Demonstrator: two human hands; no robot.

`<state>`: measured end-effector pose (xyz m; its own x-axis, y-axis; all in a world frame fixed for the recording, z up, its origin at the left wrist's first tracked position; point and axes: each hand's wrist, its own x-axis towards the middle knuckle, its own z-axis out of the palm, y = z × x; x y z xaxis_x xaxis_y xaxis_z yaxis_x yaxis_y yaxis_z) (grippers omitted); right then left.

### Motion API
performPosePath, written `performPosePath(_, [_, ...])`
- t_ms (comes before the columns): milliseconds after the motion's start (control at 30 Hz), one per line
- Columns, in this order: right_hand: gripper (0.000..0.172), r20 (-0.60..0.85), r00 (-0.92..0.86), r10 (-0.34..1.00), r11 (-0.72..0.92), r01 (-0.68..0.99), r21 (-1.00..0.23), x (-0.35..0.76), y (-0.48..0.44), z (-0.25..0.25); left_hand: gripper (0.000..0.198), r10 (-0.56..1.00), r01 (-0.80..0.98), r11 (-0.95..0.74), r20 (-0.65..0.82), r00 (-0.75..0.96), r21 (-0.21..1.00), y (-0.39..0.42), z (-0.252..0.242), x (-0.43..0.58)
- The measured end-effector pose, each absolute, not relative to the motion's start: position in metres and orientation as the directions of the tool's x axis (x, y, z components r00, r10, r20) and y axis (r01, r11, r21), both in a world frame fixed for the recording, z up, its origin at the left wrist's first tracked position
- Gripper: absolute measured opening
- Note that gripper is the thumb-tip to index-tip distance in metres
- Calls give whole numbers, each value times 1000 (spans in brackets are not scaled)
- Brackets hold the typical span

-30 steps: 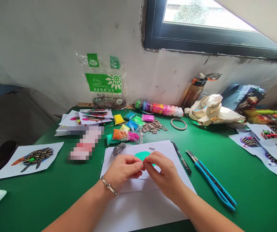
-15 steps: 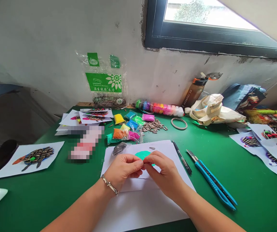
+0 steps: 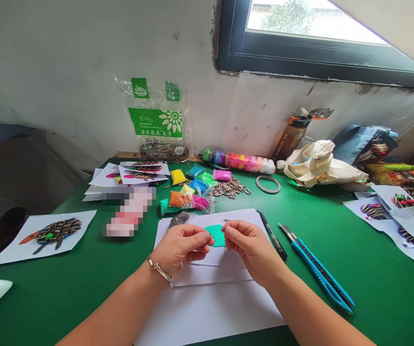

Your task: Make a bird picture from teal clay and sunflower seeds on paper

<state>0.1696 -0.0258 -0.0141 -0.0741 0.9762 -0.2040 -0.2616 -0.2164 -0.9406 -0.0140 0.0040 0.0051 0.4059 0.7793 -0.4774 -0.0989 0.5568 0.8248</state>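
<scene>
My left hand (image 3: 188,241) is pinched, thumb against forefinger, with a tiny dark bit at the tips that is too small to name. Opposite it, a short gap away, my right hand (image 3: 242,242) pinches in the same way; a small dark speck shows at its fingertips too. Both hands hover over a flattened teal clay patch (image 3: 217,236) on a white paper sheet (image 3: 214,275). Behind my left hand lies a small bag of dark clay (image 3: 178,219), partly hidden. A sunflower seed (image 3: 227,220) peeks out beyond my right fingertips.
To the right are a black pen (image 3: 272,235) and a blue utility knife (image 3: 318,269), blade out. Bagged coloured clay (image 3: 181,198), loose sunflower seeds (image 3: 231,188) and a tape roll (image 3: 268,184) lie behind. A seed turtle picture (image 3: 57,233) sits left, a bottle (image 3: 291,137) at the wall.
My fingertips were together and have drawn apart, left hand leftward and right hand rightward. More of the teal clay shows between them now.
</scene>
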Motion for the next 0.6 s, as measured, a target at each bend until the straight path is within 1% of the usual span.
performPosePath(133, [25,-224,-122,967,-252,-317,-914,168,-26,-13,29,769,-107,564,-474,428,819,3,5,-14])
performPosePath(300, [26,-216,-124,969,-247,-370,-896,168,-27,-12,30,781,-116,555,-468,414,824,3,6,-14])
performPosePath(600, [21,-272,-155,950,-313,-433,-845,168,-27,-9,29,785,-109,546,-461,414,831,4,7,-14])
